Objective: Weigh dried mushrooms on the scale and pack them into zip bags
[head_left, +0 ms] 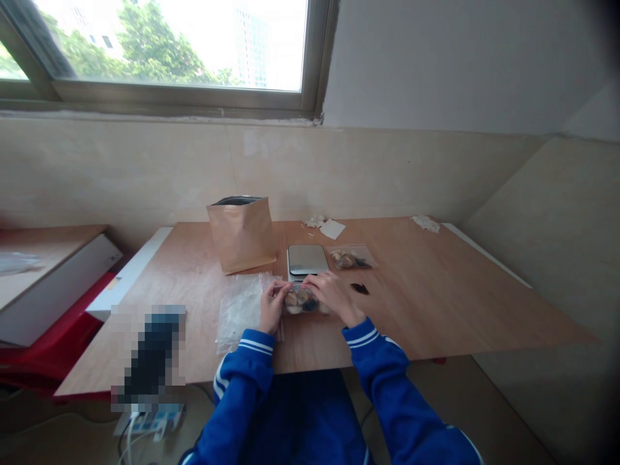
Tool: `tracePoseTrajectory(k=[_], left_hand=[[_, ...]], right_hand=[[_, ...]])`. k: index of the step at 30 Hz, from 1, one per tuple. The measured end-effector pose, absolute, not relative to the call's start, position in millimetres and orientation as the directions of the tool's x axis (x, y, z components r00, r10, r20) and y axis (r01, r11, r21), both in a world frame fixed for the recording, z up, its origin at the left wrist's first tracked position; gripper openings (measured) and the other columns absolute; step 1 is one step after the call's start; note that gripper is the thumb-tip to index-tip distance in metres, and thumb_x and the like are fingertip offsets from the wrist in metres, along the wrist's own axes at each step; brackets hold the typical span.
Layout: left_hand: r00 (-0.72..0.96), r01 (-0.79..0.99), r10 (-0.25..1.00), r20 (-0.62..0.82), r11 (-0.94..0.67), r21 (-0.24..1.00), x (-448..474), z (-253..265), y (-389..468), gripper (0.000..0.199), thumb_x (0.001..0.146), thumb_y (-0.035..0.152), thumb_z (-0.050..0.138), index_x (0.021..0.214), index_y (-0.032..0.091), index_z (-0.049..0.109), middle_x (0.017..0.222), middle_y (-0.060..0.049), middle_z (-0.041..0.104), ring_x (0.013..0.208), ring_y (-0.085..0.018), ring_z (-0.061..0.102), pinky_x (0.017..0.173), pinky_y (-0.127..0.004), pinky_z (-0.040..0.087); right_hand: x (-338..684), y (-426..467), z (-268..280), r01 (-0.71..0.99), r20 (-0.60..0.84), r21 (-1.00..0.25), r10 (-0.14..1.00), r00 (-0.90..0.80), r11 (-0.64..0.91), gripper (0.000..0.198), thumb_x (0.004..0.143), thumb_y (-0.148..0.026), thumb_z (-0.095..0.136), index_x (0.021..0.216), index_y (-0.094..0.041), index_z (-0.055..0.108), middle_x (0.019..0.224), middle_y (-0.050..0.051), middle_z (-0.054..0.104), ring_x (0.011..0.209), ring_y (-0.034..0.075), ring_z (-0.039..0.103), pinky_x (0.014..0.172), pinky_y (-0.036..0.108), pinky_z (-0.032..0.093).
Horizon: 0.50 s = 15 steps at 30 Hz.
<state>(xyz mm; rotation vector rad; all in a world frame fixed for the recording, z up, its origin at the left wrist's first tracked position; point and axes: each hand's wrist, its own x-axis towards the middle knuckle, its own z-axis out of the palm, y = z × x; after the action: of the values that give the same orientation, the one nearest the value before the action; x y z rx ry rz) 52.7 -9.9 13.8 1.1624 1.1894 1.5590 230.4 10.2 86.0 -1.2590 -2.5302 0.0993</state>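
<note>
A clear zip bag point(301, 299) with tan and dark dried pieces inside lies near the table's front, just before the scale. My left hand point(274, 302) pinches the bag's upper left edge. Along the same top edge, the fingers of my right hand point(332, 292) are closed on it farther right. Directly behind the bag sits a small digital scale point(307, 258) with a bare metal plate. A stack of flat clear zip bags point(238, 313) lies beside and partly under my left hand. To the right of the scale rests another filled zip bag point(352, 257), with a loose dark piece point(360, 289) in front of it.
A brown kraft pouch point(242, 232) stands upright with its top open at the back left. White scraps point(316, 221) and a paper square point(332, 228) lie by the wall, more scraps point(425, 223) farther right. A blurred-out dark object point(150, 355) is at the front left edge.
</note>
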Motion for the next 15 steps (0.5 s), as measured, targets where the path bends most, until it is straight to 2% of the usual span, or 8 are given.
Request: tracePoseTrajectory(k=[6,12,15], left_hand=[[-0.242,-0.123,0.956,0.167,-0.201,0.972,51.5,14.1,-9.0,0.034,0.081,0.052,0.063,0.080,0.019,0.069,0.076,-0.003,0.067,0.073,-0.018,0.060,0.068,-0.029,0.048],[-0.276,-0.232,0.959,0.061,-0.128,0.964,51.6,10.8,-8.8,0.042,0.081,0.062,0.058,0.079,0.020,0.065,0.074,-0.003,0.067,0.070,-0.018,0.061,0.066,-0.031,0.051],[-0.294,-0.274,0.955,0.034,-0.118,0.955,51.8,9.0,-8.0,0.044,0.081,0.064,0.054,0.078,0.021,0.062,0.077,-0.003,0.068,0.072,-0.019,0.063,0.069,-0.033,0.053]], right_hand=[[246.0,15.5,80.3,0.786,0.293,-0.233,0.812,-0.505,0.573,0.021,0.097,-0.020,0.051,0.087,-0.020,0.069,0.087,0.004,0.074,0.083,0.018,0.065,0.084,0.030,0.038],[253.7,17.5,75.9,0.761,0.311,-0.314,0.819,-0.483,0.568,0.019,0.096,-0.024,0.054,0.088,-0.021,0.071,0.089,0.004,0.074,0.083,0.018,0.065,0.083,0.030,0.039],[261.9,18.7,75.7,0.766,0.332,-0.362,0.842,-0.426,0.531,0.021,0.095,-0.019,0.053,0.086,-0.021,0.071,0.088,0.003,0.075,0.083,0.018,0.066,0.082,0.029,0.040]])
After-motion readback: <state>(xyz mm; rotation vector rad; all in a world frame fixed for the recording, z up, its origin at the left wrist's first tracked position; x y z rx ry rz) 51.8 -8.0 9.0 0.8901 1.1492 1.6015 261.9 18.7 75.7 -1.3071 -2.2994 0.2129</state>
